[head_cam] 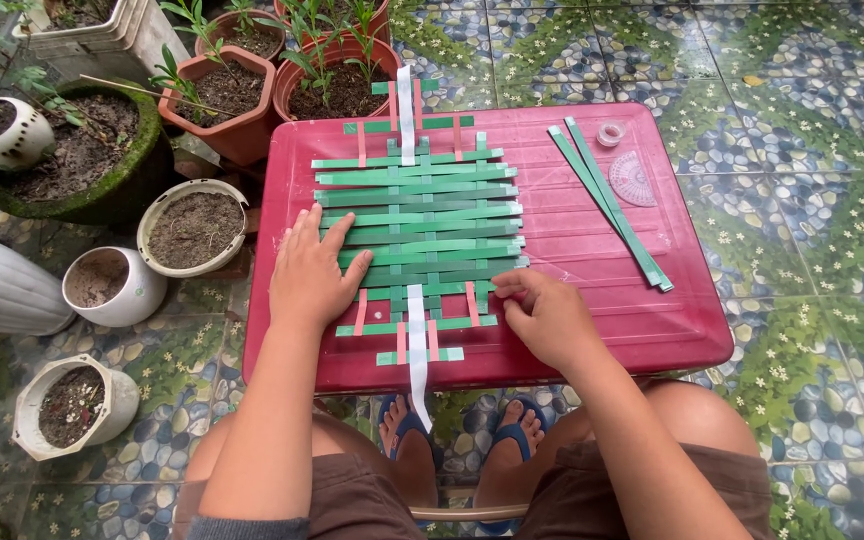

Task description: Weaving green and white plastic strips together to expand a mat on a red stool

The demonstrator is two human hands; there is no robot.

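Filling most of the view, a red plastic surface (pixel 592 300) carries a woven mat (pixel 420 230) of green strips crossed by pink and white ones, lying left of its centre. The left hand (pixel 309 268) rests flat on the mat's left edge, fingers spread open. The right hand (pixel 544 315) pinches a green strip end at the mat's lower right corner. Loose green strips (pixel 607 200) lie toward the right edge, a clear protractor (pixel 633 178) and a small tape roll (pixel 609 134) beside them. The surface's near edge hides the white strip's tail behind the knees.

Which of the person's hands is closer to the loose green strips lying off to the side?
Right. The right hand lies below-left of the loose green strips, while the left hand presses the woven mat farther away.
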